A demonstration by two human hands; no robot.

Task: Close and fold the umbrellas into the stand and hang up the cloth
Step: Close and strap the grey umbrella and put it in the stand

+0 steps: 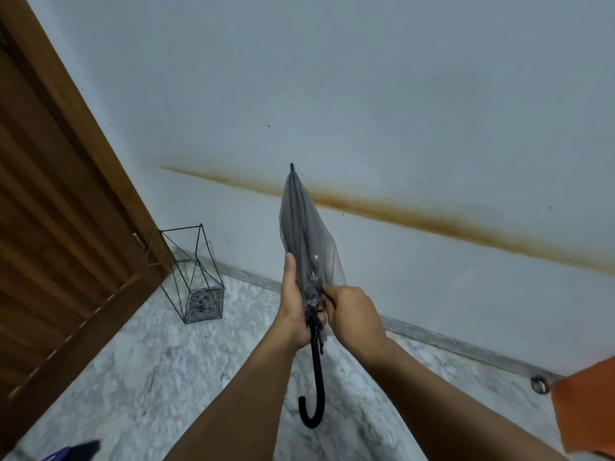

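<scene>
1. We hold a closed umbrella [307, 234] with a clear grey canopy upright in front of the pale wall [366, 94], its black tip pointing up and its black hooked handle [314, 390] hanging below our hands.
2. Our left hand [296, 311] wraps around the gathered lower end of the canopy, thumb stretched up along the left edge of the folds, fingers curled behind.
3. Our right hand [352, 314] sits just right of the umbrella at the same height, fingertips pinching something small and dark at the canopy's bottom edge; we cannot tell whether it is a strap or a rib end.
4. The wire stand [196, 277] rests on the marble floor [139, 377], left of the umbrella and below its tip, tucked in the corner between the wall and the wooden door [60, 227]. It looks tilted in this wide view.
5. A rusty brown streak [432, 221] runs across the wall behind the umbrella.
6. An orange surface [585, 404] shows well to the right of the umbrella, at the frame edge; a dark object [80, 450] shows at the bottom edge to the left.
</scene>
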